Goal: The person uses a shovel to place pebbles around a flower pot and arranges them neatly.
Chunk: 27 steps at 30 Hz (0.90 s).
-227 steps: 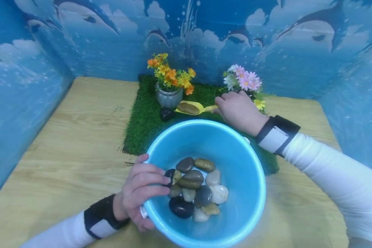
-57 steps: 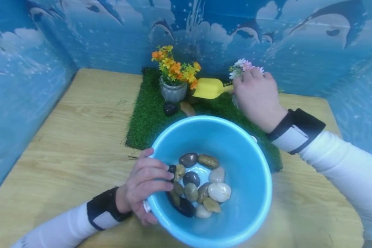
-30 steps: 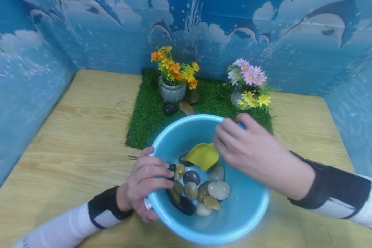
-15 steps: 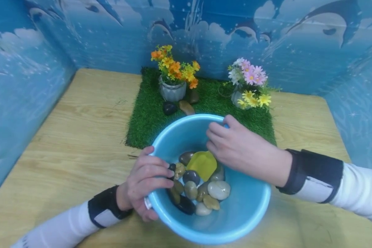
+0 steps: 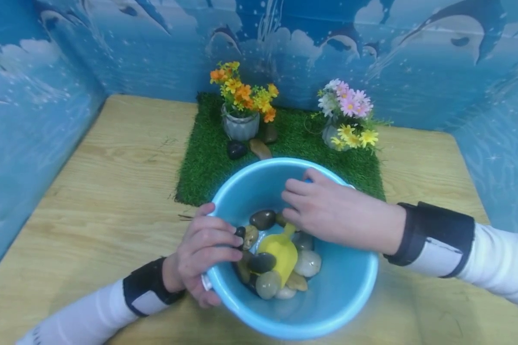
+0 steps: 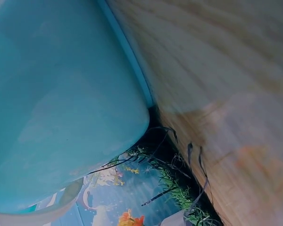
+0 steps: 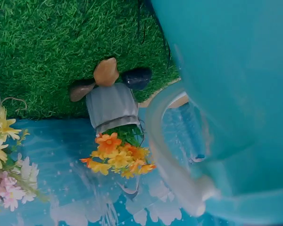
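Note:
A light blue bucket [image 5: 338, 287] stands on the table with several smooth stones in it. My left hand [image 5: 202, 254] grips its left rim, fingers over the inside wall and thumb outside. Inside the bucket my right hand [image 5: 332, 206] holds a yellow scoop [image 5: 281, 254] by its handle, blade pointing down among the stones. A dark grey stone [image 5: 261, 262] and a pale grey-green stone [image 5: 268, 284] overlap the blade's left and lower part. White [image 5: 308, 263] and tan [image 5: 298, 281] stones lie to its right. In the left wrist view the bucket's outer wall [image 6: 61, 94] fills much of the frame.
Behind the bucket lies a mat of artificial grass [image 5: 205, 163]. On it stand a grey pot [image 5: 241, 127] of orange flowers and a pot with pink and yellow flowers [image 5: 349, 108]. Black [image 5: 236, 149] and brown [image 5: 260, 149] stones lie before the grey pot. A white bucket handle [image 7: 162, 146] shows.
The right hand and scoop have moved from above the grass into the bucket, and the blade has slid lower among the stones. The brown stone once on the scoop lies by the grey pot.

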Motion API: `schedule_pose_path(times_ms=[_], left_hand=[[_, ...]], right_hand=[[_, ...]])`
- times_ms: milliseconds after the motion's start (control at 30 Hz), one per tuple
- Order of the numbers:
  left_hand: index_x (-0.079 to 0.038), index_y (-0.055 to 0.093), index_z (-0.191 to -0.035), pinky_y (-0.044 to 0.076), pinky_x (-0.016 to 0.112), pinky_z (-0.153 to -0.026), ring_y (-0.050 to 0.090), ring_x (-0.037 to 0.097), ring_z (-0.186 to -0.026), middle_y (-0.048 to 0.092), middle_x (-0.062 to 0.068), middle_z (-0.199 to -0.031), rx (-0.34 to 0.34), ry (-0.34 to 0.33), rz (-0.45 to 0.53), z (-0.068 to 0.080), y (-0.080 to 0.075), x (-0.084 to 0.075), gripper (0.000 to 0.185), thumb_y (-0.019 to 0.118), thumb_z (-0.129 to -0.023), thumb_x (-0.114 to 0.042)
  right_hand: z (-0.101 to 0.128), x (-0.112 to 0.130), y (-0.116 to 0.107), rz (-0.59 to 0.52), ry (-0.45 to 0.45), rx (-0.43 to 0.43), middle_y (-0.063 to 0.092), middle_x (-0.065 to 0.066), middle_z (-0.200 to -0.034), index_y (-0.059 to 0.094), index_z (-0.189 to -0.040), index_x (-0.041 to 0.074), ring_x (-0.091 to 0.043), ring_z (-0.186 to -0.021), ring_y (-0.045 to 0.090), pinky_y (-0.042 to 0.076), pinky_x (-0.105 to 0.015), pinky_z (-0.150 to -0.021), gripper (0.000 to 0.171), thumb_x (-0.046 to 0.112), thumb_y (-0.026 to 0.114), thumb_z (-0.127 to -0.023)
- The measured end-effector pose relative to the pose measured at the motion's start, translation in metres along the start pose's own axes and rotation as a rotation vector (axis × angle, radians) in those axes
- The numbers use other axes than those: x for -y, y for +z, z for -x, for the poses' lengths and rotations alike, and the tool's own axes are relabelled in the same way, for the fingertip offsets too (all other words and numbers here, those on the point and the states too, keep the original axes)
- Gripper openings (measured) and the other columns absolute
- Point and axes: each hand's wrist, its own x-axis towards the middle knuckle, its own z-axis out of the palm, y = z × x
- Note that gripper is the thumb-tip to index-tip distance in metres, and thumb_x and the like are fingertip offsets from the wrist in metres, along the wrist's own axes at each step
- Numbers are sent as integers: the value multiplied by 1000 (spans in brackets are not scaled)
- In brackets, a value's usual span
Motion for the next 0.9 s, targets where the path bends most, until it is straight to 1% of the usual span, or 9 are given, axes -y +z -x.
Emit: schedule_pose_path(times_ms=[133,300,400,467,533,600,800,900], left_hand=[[-2,65,-82,32,56,-108,57,31,-83,66,14,-84,2,3,3,-4,0,-1,55,43,-98,-50],[-3,66,-82,32,56,-108,57,31,-83,66,14,-84,1,5,4,-3,0,0,56,43,-98,-51],[-2,66,-83,32,57,-107,58,32,-83,67,15,-85,-3,4,3,1,0,0,56,43,-97,-52],[-3,66,-83,32,58,-107,58,32,-84,67,15,-85,-4,0,4,3,0,0,57,44,-97,-52],[-3,66,-83,32,58,-107,58,32,-84,67,15,-85,-1,-3,3,4,0,0,57,44,-97,-53],[-3,66,-83,32,58,-107,58,32,-84,67,15,-85,3,-6,2,5,-1,0,57,44,-97,-53],[-3,66,-83,32,58,-107,58,32,-84,67,15,-85,5,-10,-2,3,-1,0,56,43,-97,-53],[-3,67,-83,33,58,-107,58,32,-84,67,14,-85,8,-16,-7,3,-2,-1,57,43,-98,-53]], right_hand=[[2,-2,-3,-43,-10,-8,56,0,-93,66,-101,16,-21,-87,41,36,-38,-78,21,14,77,-83],[6,-8,-11,-148,6,-73,54,0,-96,66,-107,17,-20,-89,41,37,-40,-80,25,12,76,-84],[9,-13,-14,-193,25,-95,54,0,-96,67,-106,17,-20,-89,42,36,-41,-81,24,18,78,-84],[12,-15,-15,-224,30,-94,55,1,-95,67,-104,17,-20,-89,43,37,-41,-82,24,24,78,-84],[15,-16,-15,-245,36,-92,56,1,-96,68,-103,18,-19,-89,44,37,-42,-82,26,30,79,-83],[18,-18,-16,-257,46,-103,57,2,-96,68,-103,19,-18,-89,44,38,-42,-82,28,32,80,-82],[29,-29,-23,-298,110,-183,61,3,-100,70,-106,21,-19,-92,48,36,-41,-78,33,27,85,-77],[35,-36,-26,-332,129,-205,61,4,-101,69,-106,20,-17,-91,47,34,-39,-76,32,25,83,-78]])
